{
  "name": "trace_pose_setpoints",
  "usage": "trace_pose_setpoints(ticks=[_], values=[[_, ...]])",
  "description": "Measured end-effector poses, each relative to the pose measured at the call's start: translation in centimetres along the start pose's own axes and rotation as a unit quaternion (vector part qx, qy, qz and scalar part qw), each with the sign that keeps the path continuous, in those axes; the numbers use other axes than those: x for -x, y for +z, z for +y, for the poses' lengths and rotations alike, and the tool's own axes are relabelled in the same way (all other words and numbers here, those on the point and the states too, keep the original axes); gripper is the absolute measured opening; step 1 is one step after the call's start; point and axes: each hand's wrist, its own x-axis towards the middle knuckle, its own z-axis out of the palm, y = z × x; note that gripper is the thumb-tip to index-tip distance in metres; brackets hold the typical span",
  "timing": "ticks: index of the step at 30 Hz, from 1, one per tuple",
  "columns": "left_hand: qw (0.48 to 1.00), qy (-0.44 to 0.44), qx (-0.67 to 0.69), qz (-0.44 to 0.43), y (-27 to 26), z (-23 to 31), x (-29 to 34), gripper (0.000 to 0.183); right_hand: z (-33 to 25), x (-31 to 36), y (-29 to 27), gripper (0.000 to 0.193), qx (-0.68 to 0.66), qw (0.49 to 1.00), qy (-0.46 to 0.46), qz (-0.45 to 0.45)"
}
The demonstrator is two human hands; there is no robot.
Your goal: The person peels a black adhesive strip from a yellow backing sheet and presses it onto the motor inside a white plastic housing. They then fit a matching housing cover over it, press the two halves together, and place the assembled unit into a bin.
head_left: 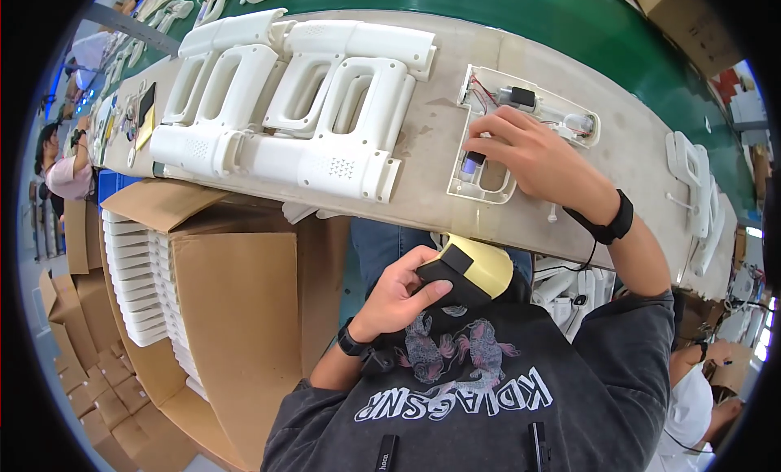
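Note:
My left hand (399, 293) is closed on a yellow backing sheet (493, 270) carrying black foam pads (457, 278), held in front of my shirt. The sheet's free end curls to the right. On the bench, my right hand (533, 155) reaches into an open white plastic housing (482, 198), fingers bent together. Its fingertips are on a small black pad (474, 157), at the top of a blue-purple cylindrical part (468, 169) in the handle section. A motor (516, 96) with a black wrap sits in the far section, with thin red wires beside it.
Several closed white housings (350, 138) lie in rows on the bench (431, 114) to the left. More white parts (691, 187) lie at the right end. Below left stands a cardboard box (236, 309) with stacked white trays (134, 285). Other people work at both sides.

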Motion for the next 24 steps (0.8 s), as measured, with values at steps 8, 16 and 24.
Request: trace_pose_setpoints(ticks=[8,16,24], values=[[1.000,-0.004,0.002,-0.014,0.1,-0.8,-0.2,0.028,0.3,-0.6,0.1,0.051,-0.015,0.999,-0.007,-0.041],[1.000,0.023,0.017,-0.008,-0.2,-0.5,-0.5,0.040,0.9,-0.7,-1.5,0.045,-0.069,0.995,0.069,0.027],[0.998,0.050,0.035,-0.034,1.2,0.5,-1.1,0.054,6.7,-9.1,-0.6,0.046,-0.015,0.995,0.085,0.054]])
